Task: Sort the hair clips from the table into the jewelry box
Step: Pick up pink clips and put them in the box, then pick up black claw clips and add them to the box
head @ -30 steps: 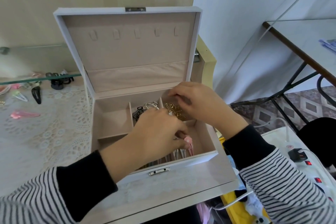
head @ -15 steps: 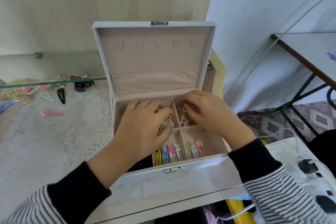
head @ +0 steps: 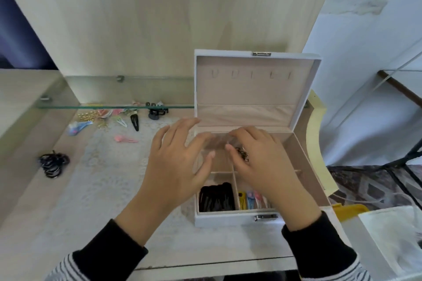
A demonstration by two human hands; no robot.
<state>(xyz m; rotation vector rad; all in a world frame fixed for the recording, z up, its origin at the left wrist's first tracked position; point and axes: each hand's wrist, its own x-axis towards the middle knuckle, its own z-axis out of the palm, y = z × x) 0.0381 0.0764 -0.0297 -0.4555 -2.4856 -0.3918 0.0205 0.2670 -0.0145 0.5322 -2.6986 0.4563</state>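
Leftover hair clips [head: 107, 118] are scattered on the tabletop [head: 102, 178] out at my 10 o'clock, with the pink clip [head: 125, 139] nearest. My left hand [head: 180, 164] is spread flat and holding nothing, over the 9 o'clock edge of the jewelry box [head: 228, 220]. My right hand [head: 258, 162] has its fingers [head: 249, 138] curled on a little bunch of metal clips [head: 242, 154] toward the box's 12 o'clock end, can't tell which compartment. I reckon these are featherlight, springy and slick, so pinch each flat across its middle, not the tip.

The right hand [head: 262, 166] hides rear compartments of the jewelry box [head: 228, 219]; the left hand [head: 180, 166] is partly motion-blurred.
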